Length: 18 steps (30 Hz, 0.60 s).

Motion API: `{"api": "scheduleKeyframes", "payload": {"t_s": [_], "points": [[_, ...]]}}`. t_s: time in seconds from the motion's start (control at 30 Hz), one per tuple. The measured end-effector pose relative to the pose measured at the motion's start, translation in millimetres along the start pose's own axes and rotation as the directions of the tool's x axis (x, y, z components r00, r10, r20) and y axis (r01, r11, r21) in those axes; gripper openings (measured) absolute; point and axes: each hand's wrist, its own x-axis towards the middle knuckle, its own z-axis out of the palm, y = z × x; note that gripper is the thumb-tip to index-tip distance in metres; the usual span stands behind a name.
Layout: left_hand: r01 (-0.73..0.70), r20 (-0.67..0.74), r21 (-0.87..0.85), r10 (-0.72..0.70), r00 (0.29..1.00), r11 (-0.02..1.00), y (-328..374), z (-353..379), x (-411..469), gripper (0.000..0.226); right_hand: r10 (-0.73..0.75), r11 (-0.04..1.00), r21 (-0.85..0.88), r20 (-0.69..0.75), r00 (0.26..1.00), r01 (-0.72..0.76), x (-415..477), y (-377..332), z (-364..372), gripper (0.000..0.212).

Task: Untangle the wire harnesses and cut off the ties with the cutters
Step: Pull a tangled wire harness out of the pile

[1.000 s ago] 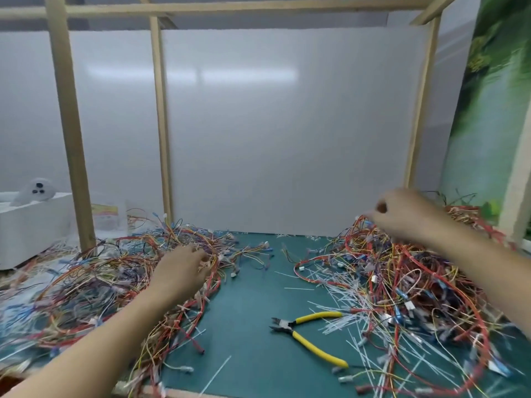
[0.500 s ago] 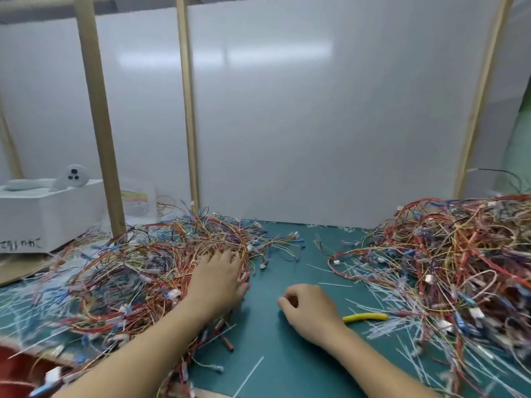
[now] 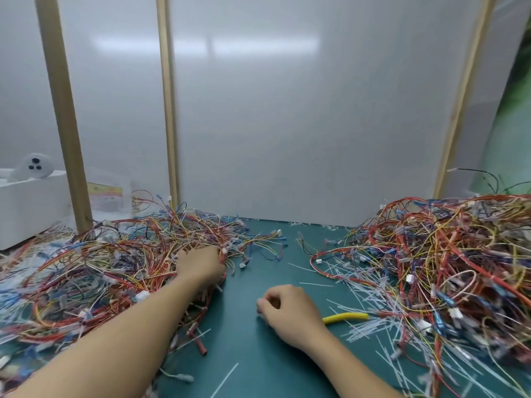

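Note:
Two tangled heaps of red, yellow and blue wire harnesses lie on the green mat point(image 3: 258, 354): a left pile point(image 3: 100, 268) and a taller right pile point(image 3: 445, 254). My left hand point(image 3: 201, 264) is at the right edge of the left pile, its fingers curled down into the wires and hidden among them. My right hand point(image 3: 290, 311) lies on the mat between the piles, curled over the head end of the cutters. One yellow handle of the cutters point(image 3: 346, 317) sticks out to its right; the jaws are hidden under the hand.
Cut white tie pieces point(image 3: 365, 320) are strewn over the mat by the right pile. Wooden frame posts point(image 3: 66, 119) point(image 3: 168, 110) stand behind the left pile, with a white panel at the back. A white box point(image 3: 28, 202) sits far left.
My right hand came from the top of the right pile down to the mat and closed over the cutters. My left hand's fingers went from flat on the left pile to curled into it.

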Motion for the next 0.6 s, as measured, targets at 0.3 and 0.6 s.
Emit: {"api": "scheduleKeyframes", "payload": {"t_s": [0.3,0.6], "points": [[0.072,-0.018,-0.784,-0.139,0.990,0.616,-11.4,-84.1,25.6,0.033,0.031,0.996,0.082,0.038,0.999,-0.034,-1.7,-1.4,-6.1,0.028],[-0.416,-0.227,-0.546,0.350,0.909,0.727,34.3,-119.6,-44.7,0.018,0.113,0.911,0.395,0.045,0.993,-0.121,0.6,-4.2,-12.7,0.033]]}}
